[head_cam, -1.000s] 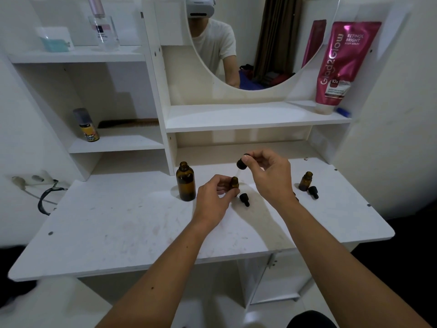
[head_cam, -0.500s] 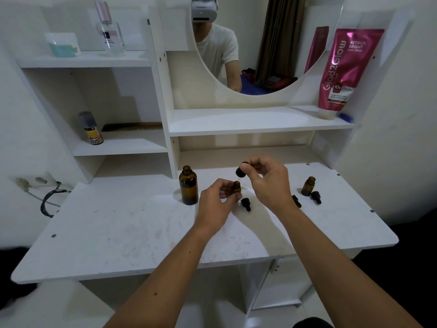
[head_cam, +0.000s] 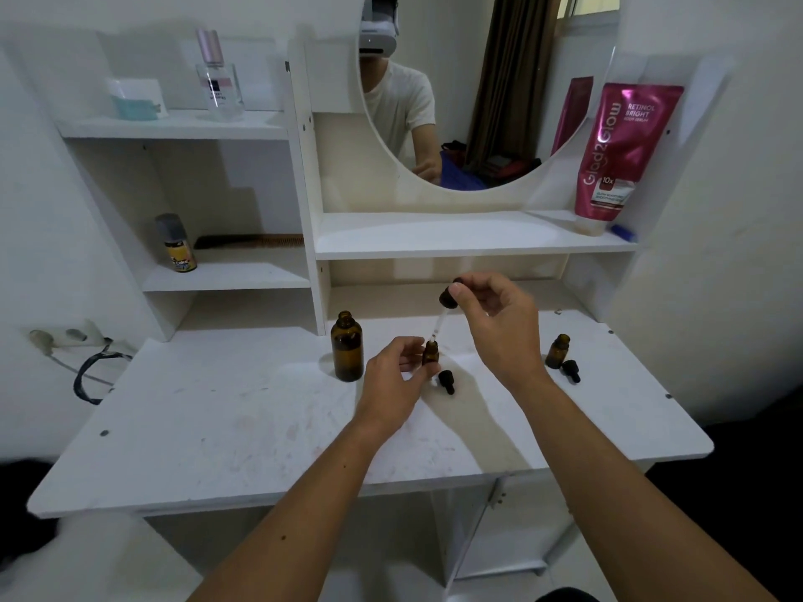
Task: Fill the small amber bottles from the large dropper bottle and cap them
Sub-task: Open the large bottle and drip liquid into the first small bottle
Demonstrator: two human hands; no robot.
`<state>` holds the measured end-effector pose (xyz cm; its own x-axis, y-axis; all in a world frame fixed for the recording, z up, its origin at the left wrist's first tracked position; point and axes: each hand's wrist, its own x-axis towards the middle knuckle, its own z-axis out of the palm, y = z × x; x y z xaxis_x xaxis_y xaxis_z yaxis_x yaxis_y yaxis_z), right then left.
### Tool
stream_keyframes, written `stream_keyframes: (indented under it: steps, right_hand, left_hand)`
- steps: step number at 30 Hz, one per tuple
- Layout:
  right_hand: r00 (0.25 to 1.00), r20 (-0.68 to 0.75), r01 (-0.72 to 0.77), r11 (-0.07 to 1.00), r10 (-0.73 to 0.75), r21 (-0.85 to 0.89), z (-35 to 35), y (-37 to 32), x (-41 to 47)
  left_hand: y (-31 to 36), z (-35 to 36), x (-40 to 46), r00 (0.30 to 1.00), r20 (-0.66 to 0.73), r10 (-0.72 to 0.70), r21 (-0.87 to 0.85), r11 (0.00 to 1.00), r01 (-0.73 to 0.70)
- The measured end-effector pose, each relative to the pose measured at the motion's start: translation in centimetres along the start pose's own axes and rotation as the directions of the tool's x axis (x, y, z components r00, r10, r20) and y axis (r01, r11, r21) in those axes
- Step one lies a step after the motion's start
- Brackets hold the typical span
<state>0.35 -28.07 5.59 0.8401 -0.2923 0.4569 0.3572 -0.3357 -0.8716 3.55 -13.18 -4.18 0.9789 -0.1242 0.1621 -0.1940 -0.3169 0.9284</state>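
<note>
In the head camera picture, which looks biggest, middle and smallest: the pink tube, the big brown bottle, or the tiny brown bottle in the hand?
1. Pink plastic lotion tube, though it stands farther back.
2. Large amber glass bottle.
3. Small amber glass bottle held by the left hand.

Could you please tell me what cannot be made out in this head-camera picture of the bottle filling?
- Liquid level in the small amber bottle: the left hand covers most of it.
- Whether the dropper in the right hand holds liquid: its glass tube is too thin and blurred.
- Fill of the large dropper bottle: dark glass hides it.
</note>
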Motion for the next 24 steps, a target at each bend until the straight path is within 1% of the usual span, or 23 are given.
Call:
stream_keyframes:
  steps: [3, 6, 10, 12, 14, 17, 19, 21, 24]
  right_hand:
    - [0.999, -0.034, 0.010, 1.000, -0.010, 0.021, -0.3, -1.2, 0.3]
    - [0.997, -0.059, 0.052, 0.998, -0.051, 0.020, -0.1, -2.2, 0.4]
    - [0.997, -0.058, 0.058, 0.996, -0.054, 0.068, 1.1, -3.1, 0.4]
    - [0.998, -0.052, 0.047, 0.993, -0.041, 0.107, 2.1, -3.5, 0.3]
    - [0.999, -0.044, 0.030, 0.988, -0.024, 0.150, 3.4, -3.8, 0.4]
    - [0.999, -0.028, 0.032, 0.981, -0.027, 0.190, 5.3, -4.2, 0.8]
    - [0.999, -0.018, 0.032, 0.979, -0.029, 0.202, 6.3, -4.4, 1.1]
    - [1.000, -0.005, 0.030, 0.978, -0.030, 0.208, 7.2, -4.6, 1.4]
    - [1.000, 0.007, 0.028, 0.977, -0.030, 0.212, 8.3, -4.5, 1.8]
  left_hand:
    - [0.2, -0.4, -0.6, 1.000, -0.004, -0.004, -0.040, 0.999, 0.003]
    - [0.1, -1.4, -1.8, 1.000, -0.010, 0.005, -0.071, 0.997, -0.006]
    - [-0.2, -3.5, -3.6, 1.000, -0.027, 0.003, -0.109, 0.994, -0.006]
    - [-0.3, -4.8, -4.4, 0.996, -0.085, -0.006, -0.110, 0.994, -0.004]
    - [-0.4, -6.0, -4.8, 0.981, -0.195, -0.004, -0.115, 0.993, -0.019]
    - [-0.6, -7.4, -4.9, 0.928, -0.373, -0.003, -0.129, 0.990, -0.049]
    - [-0.8, -8.0, -4.5, 0.888, -0.460, -0.020, -0.130, 0.991, -0.045]
    - [-0.9, -8.3, -4.0, 0.871, -0.489, -0.038, -0.133, 0.991, -0.032]
    - [-1.1, -8.4, -3.2, 0.906, -0.414, -0.092, -0.162, 0.986, 0.025]
